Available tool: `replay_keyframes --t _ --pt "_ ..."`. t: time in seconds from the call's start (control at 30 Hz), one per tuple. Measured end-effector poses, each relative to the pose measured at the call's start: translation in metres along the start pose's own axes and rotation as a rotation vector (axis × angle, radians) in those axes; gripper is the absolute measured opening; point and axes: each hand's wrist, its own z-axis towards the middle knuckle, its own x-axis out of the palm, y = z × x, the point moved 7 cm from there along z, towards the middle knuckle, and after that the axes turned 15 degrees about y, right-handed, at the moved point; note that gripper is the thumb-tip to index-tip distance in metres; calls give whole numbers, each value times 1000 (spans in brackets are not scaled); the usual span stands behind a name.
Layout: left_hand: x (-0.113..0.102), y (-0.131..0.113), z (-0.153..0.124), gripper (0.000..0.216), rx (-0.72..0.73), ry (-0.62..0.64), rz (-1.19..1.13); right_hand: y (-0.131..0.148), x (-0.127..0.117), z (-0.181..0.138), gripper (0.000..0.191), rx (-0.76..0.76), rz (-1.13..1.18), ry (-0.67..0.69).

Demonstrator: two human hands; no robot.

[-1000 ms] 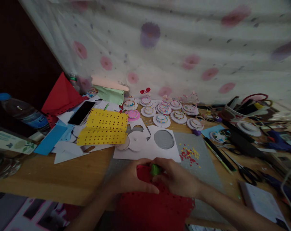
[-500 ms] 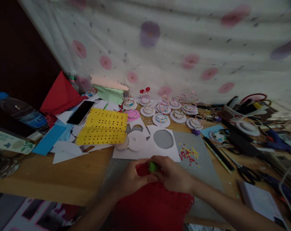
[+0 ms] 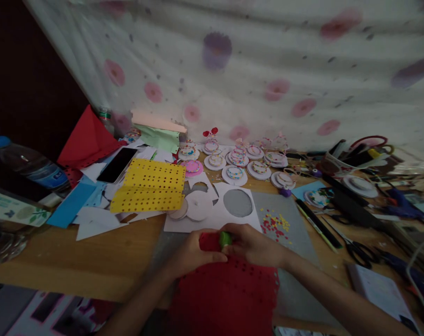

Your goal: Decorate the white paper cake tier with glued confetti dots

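A red paper sheet (image 3: 229, 294) dotted with punched holes lies in front of me over a grey cutting mat (image 3: 296, 242). My left hand (image 3: 191, 254) pinches the sheet's far edge. My right hand (image 3: 256, 245) is closed around a small green hole punch (image 3: 225, 239) set on that same edge. The two hands touch at the punch. A scatter of red and yellow paper dots (image 3: 275, 221) lies on the mat just beyond my right hand.
A white sheet with a round cut-out (image 3: 238, 205), a punched yellow sheet (image 3: 149, 186), a phone (image 3: 118, 164) and loose papers lie ahead left. Several small decorated paper discs (image 3: 235, 173) line the back. Scissors (image 3: 359, 249), pens and tools crowd the right; a water bottle (image 3: 30, 163) lies left.
Both hands have shifted slightly away from me along the red sheet's far edge, still holding the green punch and the paper. More of the red sheet shows below them.
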Motion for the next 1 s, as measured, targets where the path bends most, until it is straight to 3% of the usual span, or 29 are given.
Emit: replay_keyframes --t 0.17,0.5,0.63,0.8,0.93,1.0 --pt "-8 15 -5 33 -96 -56 26 -12 -22 -13 26 -42 249 9" --pt "-18 24 -15 31 -124 -101 -169 -87 -100 -74 36 169 153 -379" --pt "-20 29 -17 31 -177 -101 -187 -111 -104 -83 41 274 247 -410" --pt "-22 29 -18 32 -164 -129 -82 -114 -106 -84 37 263 277 -456" --pt "-35 23 -20 30 -126 -225 183 -113 -109 -87 33 243 308 -513" --pt "-41 8 -28 36 -69 -310 396 -114 -107 -88 35 232 350 -510"
